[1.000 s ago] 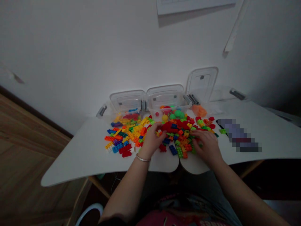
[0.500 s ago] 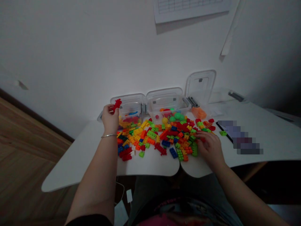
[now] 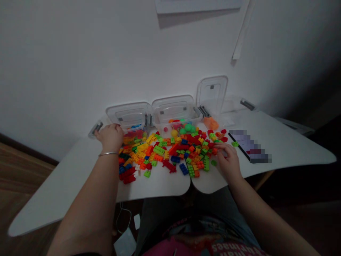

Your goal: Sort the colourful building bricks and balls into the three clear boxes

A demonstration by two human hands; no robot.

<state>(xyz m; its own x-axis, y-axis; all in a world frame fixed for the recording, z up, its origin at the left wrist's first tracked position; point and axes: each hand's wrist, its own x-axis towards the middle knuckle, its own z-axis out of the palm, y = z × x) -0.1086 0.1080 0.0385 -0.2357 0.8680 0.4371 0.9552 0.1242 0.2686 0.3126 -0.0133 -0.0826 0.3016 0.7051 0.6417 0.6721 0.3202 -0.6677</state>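
Observation:
My left hand (image 3: 109,137), with a silver bracelet at the wrist, is over the near left part of the left clear plastic box (image 3: 130,117). Its fingers are spread apart and partly hidden, and no toy shows in them. That box holds red, yellow and blue pieces. My right hand (image 3: 227,156) rests at the right edge of a heap of toy building bricks (image 3: 159,150), fingers apart and touching the heap near red and orange bricks (image 3: 214,151). Between its thumb and fingers the pale table top shows. A small green piece (image 3: 213,163) lies just left of the right thumb.
The middle clear box (image 3: 177,119) contains colourful balls. Farther right stand another upright lid (image 3: 212,94) and an orange piece (image 3: 211,123). A dark-edged flat object (image 3: 246,147), partly blurred out, lies right of the heap. The white table (image 3: 157,186) has a notch at its front edge.
My left hand has come down to the left box, and the red toy it held is out of sight. My right hand's fingers have opened at the heap. The view has shifted right.

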